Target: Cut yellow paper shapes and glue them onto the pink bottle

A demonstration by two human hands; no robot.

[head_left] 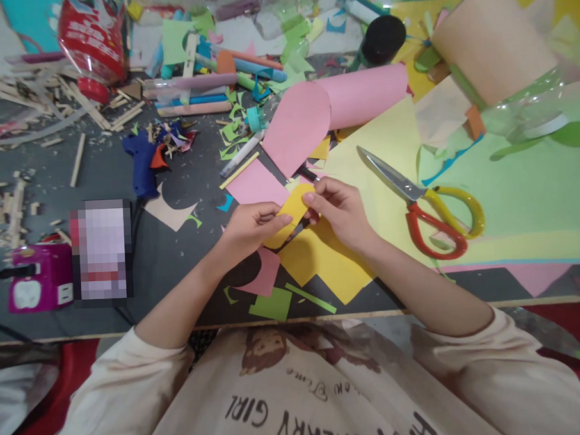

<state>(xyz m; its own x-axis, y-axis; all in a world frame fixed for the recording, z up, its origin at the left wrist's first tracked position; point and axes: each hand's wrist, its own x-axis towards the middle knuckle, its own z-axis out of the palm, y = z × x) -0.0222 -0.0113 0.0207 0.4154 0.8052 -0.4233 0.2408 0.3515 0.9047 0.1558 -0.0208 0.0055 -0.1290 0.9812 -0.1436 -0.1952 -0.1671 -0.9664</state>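
Head view: a small yellow strip with a rounded end is held between both hands, above a larger yellow sheet near the front edge of the dark table. Its lower left part is pinched by the left hand, thumb and fingers drawn nearly together. Its right edge is gripped in an equally narrow pinch by the right hand, thumb on top. Scissors are laid to the right on pale yellow paper. Among the containers, a red-labelled bottle is seen at the upper left, its cap toward the wearer; its contents cannot be told. A black-lidded jar is placed behind the pink roll. A turquoise-capped bottle is partly covered by pink paper.
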